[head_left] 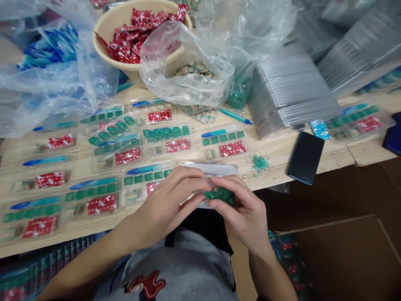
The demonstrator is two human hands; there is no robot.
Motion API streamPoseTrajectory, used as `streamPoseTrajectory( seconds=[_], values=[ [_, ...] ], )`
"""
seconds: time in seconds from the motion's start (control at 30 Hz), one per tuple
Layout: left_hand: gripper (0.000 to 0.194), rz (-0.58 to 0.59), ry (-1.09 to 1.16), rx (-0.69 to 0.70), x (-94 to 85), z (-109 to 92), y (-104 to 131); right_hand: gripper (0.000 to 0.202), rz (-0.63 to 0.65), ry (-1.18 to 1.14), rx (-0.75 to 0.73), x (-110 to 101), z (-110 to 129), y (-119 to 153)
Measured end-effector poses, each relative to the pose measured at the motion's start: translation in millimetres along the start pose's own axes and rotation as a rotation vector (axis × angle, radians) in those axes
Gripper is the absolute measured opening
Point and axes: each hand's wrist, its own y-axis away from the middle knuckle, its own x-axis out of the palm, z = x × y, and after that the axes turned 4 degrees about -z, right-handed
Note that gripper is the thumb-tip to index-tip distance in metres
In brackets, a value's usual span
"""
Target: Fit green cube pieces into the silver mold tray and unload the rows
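Both my hands meet over a white tray (219,169) at the table's front edge. My right hand (242,205) is closed around green translucent plastic pieces (223,195). With its fingers bent and closed together, my left hand (175,196) reaches the near end of the same pieces; its fingertips are partly hidden. Left of the hands lies a clear blister tray (131,196) with a blue pen (144,169), green squares and a red packet. A small heap of green bits (260,162) lies to the right of the white tray.
Several filled clear trays (103,205) cover the left of the table. Behind stand a beige tub (103,50) of red packets, plastic bags (188,83) and stacked clear trays (294,88). A phone (306,158) lies at right, above an open cardboard box (344,251).
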Motion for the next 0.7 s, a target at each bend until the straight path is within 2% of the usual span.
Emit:
streamPoseTrajectory(
  seconds=[0.13, 0.27, 0.33, 0.43, 0.53, 0.6, 0.67, 0.7],
  values=[
    [0.013, 0.023, 0.145, -0.074, -0.8, 0.0, 4.2, 0.018, 0.104, -0.009, -0.043, -6.5, -0.4, -2.4],
    [0.012, 0.110, 0.419, -0.227, 2.0, -2.3, 12.1, 0.018, 0.184, -0.088, 0.067, -13.6, -1.5, 4.1],
    [0.011, 0.130, 0.622, -0.337, 6.6, -2.2, 18.4, 0.023, 0.223, -0.114, 0.177, -15.8, -1.5, 12.1],
    [0.009, 0.183, 0.923, -0.579, 15.5, 1.0, 29.4, 0.023, 0.261, -0.116, 0.329, -15.3, -0.6, 26.7],
    [0.014, 0.265, 1.146, -0.763, 23.7, 4.2, 36.1, 0.020, 0.252, -0.127, 0.404, -12.6, -0.8, 35.6],
    [0.011, 0.244, 1.077, -0.762, 28.9, 4.5, 34.3, 0.017, 0.205, -0.107, 0.412, -12.9, -2.9, 34.7],
    [0.004, 0.119, 0.752, -0.663, 35.2, 4.5, 27.6, 0.015, 0.127, -0.004, 0.411, -15.9, -6.8, 28.6],
    [0.008, 0.039, 0.536, -0.581, 38.9, 5.0, 23.1, 0.014, 0.080, 0.080, 0.405, -18.1, -9.1, 24.1]
  ],
)
